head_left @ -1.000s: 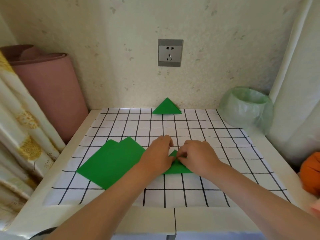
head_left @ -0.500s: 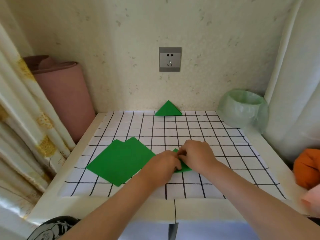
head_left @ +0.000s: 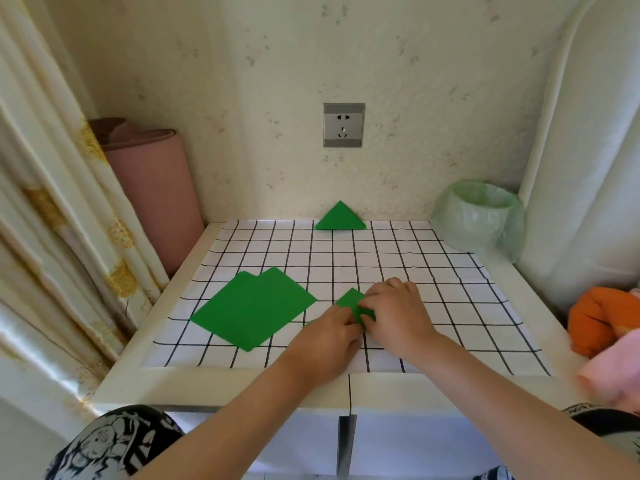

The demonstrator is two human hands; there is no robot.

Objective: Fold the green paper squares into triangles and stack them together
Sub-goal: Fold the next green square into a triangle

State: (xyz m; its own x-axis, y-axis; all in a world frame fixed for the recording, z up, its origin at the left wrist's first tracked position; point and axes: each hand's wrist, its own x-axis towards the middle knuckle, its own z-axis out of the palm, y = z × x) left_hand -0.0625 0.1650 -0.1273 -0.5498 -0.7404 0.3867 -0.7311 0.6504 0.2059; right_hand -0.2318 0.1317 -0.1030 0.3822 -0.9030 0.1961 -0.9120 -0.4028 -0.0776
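Just below the middle of the frame, the left hand (head_left: 327,339) and right hand (head_left: 398,317) met over a small folded paper (head_left: 350,299), the fingers of both curled and pinching it against the checked cloth (head_left: 450,306). Flat green squares (head_left: 249,308) lay overlapped to the left. One finished triangle (head_left: 341,219) leaned against the wall at upper centre, under the socket (head_left: 343,125).

A speckled wall (head_left: 415,81) with a grey socket (head_left: 343,125) backs the table (head_left: 214,386) and seemingly rolled mat (head_left: 152,188).
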